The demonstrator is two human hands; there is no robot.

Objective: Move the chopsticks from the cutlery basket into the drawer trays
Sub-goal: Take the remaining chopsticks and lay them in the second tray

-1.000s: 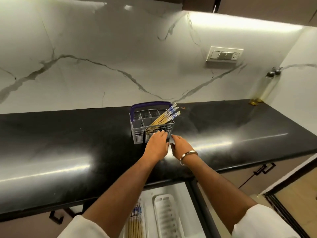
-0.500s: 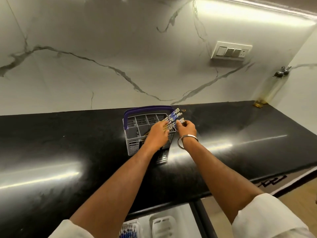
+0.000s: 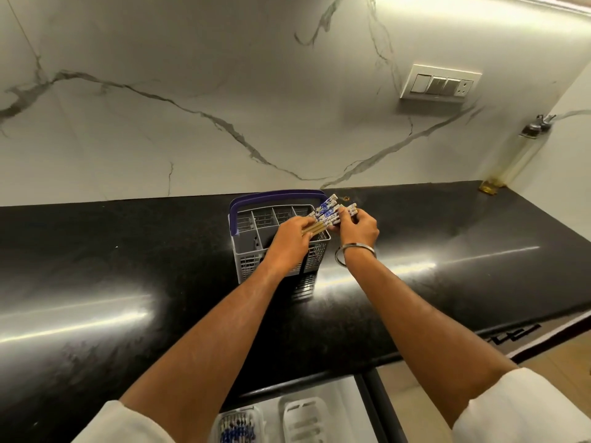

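Both hands gather the chopsticks (image 3: 323, 217) still leaning in the cutlery basket (image 3: 252, 238) on the surface (image 3: 128, 251): left hand (image 3: 292, 236) grips their shafts, right hand (image 3: 359, 227) pinches the patterned ends. Next, probably, lifting the bundle toward the drawer trays (image 3: 300, 417) below.

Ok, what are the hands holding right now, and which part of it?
Both hold the chopsticks over the cutlery basket: the left hand grips the plain wooden shafts, the right hand pinches the blue-patterned top ends.

Before me a glossy black counter (image 3: 128, 282) meets a veined white marble wall (image 3: 192, 107); a switch plate (image 3: 440, 82) is mounted on that wall.
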